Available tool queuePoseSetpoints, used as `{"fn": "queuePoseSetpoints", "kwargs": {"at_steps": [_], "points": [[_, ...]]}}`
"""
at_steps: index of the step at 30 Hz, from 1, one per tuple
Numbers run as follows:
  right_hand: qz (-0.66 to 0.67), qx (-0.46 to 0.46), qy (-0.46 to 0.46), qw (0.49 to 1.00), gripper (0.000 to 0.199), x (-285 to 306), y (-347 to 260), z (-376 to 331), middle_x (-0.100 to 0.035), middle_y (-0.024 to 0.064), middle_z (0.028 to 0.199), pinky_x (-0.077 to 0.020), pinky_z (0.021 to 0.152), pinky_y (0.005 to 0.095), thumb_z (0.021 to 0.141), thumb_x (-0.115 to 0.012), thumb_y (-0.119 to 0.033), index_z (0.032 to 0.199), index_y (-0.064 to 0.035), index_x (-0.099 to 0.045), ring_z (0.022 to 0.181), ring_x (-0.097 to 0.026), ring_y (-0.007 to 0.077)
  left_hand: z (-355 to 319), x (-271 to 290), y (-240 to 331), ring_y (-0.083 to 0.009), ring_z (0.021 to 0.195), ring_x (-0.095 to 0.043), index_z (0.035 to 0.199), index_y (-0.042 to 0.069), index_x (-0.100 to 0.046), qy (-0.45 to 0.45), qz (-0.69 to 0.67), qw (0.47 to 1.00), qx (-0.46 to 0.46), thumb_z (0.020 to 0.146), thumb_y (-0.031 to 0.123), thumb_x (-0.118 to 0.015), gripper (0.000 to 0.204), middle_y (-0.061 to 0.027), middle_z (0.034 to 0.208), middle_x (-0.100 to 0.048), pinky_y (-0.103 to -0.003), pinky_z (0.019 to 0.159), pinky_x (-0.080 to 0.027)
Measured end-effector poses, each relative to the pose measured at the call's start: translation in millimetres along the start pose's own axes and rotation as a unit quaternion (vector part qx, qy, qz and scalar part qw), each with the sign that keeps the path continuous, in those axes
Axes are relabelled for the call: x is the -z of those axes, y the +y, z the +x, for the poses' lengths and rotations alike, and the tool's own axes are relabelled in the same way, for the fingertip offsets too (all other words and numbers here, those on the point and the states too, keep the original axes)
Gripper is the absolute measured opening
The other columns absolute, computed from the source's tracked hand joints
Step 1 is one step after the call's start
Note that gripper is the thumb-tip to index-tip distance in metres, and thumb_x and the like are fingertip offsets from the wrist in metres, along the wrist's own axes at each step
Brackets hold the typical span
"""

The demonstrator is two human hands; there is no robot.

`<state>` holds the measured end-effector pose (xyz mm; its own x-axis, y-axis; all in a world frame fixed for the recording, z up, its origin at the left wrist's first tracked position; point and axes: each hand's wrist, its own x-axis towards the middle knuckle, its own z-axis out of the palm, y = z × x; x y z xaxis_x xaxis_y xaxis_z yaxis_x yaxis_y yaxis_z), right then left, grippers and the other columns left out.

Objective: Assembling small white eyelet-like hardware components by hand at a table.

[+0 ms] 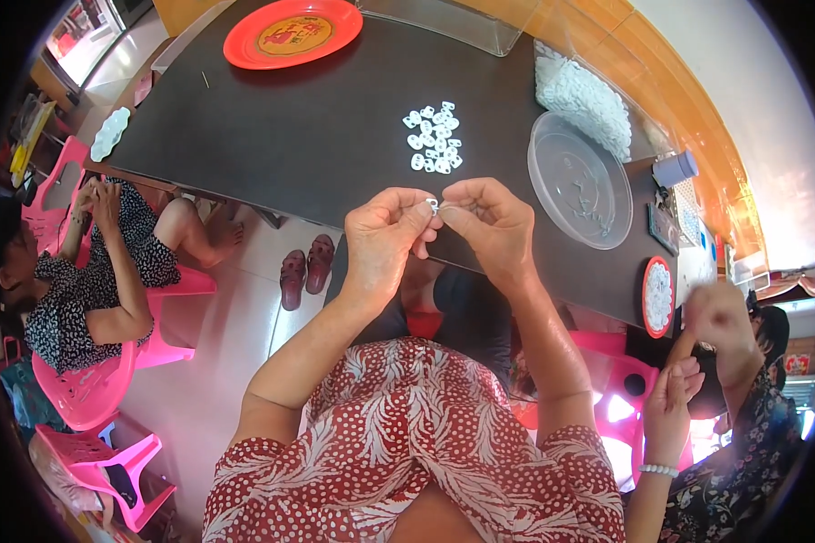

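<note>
dark table [272, 127]; at its near edge, left hand [374, 240] pinches a small white piece [433, 204]; right hand [500, 231] narrowed beside it, hold unclear; similar pieces [440, 136] lie beyond.

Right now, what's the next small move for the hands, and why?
Probably a small adjustment by the right hand at the small white piece, with the left hand steadying it. The left pinches it, and the right's fingertips are close beside it. The pile of white pieces on the dark table can likely wait.
</note>
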<state>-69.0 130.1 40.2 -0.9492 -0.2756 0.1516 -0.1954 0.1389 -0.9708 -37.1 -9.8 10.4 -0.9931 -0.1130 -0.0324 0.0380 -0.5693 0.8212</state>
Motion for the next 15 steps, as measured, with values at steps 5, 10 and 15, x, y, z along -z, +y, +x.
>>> {"fn": "queuePoseSetpoints", "kwargs": {"at_steps": [5,10,15], "points": [[0.002,-0.002,0.0,1.0,0.012,-2.4,-1.5,-1.3,-0.064,0.0028,0.079,-0.048,0.068,0.0208,0.081,-0.061,0.0,0.094,0.0018,-0.061,0.072,-0.058,0.006,-4.2,-1.3,-0.9,-0.0089,0.064,-0.058,0.096,-0.004,-0.061,0.004,0.033,0.999,-0.022,0.088,0.005,-0.059,0.012,-0.0064,0.079,-0.064,-0.019,0.051,-0.046],[0.0,0.009,0.006,1.0,0.013,-7.1,0.6,-2.1,-0.064,0.0024,0.078,-0.0476,0.068,0.0205,0.081,-0.062,-0.001,0.094,0.0017,-0.061,0.073,-0.058,0.0055,-8.6,-5.1,-3.9,-0.0054,0.064,-0.054,0.096,-0.002,-0.061,0.027,0.069,0.996,-0.05,0.089,0.004,-0.057,0.01,-0.0027,0.078,-0.062,-0.017,0.052,-0.043],[-0.009,0.01,0.012,1.0,0.013,-9.4,2.2,-4.8,-0.064,0.0027,0.078,-0.0478,0.067,0.0205,0.082,-0.062,-0.001,0.094,0.0022,-0.061,0.073,-0.058,0.0056,-10.9,-5.0,-5.7,-0.0026,0.063,-0.051,0.094,-0.001,-0.061,0.039,0.079,0.994,-0.061,0.089,0.004,-0.057,0.008,0.0001,0.075,-0.06,-0.015,0.051,-0.042]]}}
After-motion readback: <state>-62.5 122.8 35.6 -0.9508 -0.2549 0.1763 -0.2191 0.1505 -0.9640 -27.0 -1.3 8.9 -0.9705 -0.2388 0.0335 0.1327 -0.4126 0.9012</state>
